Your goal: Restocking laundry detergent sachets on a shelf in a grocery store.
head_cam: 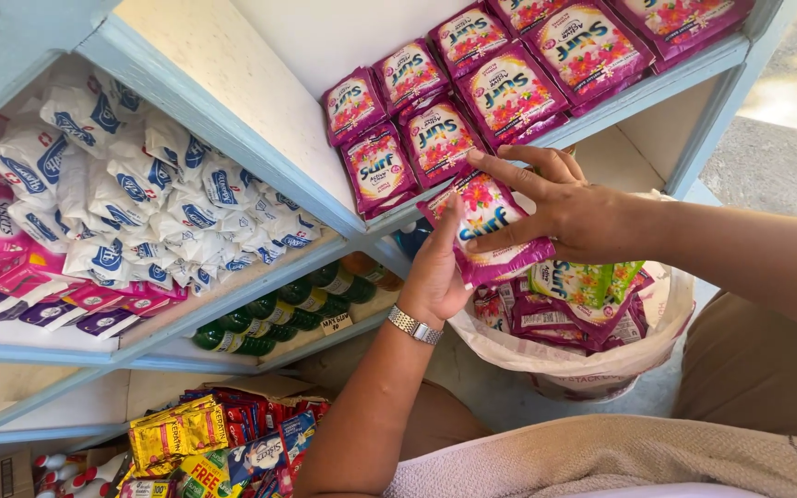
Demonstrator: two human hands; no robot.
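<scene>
Both hands hold one magenta sachet point(491, 226), glossy plastic, flat, rectangular, flower print, just below the front lip of the pale blue wooden shelf point(546, 129). Left hand point(435, 272) grips its lower left edge, thumb up along the side, metal link watch point(414, 325) on the wrist. Right hand point(555, 207) pinches it from the right, fingers spread flat over the front, thumb probably behind, hidden.

On that shelf, above the held sachet: about ten matching magenta sachets point(509, 92) in view, overlapping in two loose rows, some cut off at the frame edge. Below and right of the shelf: one white plastic bag point(592, 355), crinkled, open-mouthed, with more magenta packets and one or two green packets point(583, 281); count unclear. Left of the shelf, in the next bay: a heap of white pillow-shaped sachets point(140, 198) with blue print, too many to count, plus flat pink and purple packets point(11, 267) beside them. Under that: five or so green bottles point(274, 314) lying on their sides. Bottom tier: red and yellow foil sachets point(205, 433), stacked, shiny
</scene>
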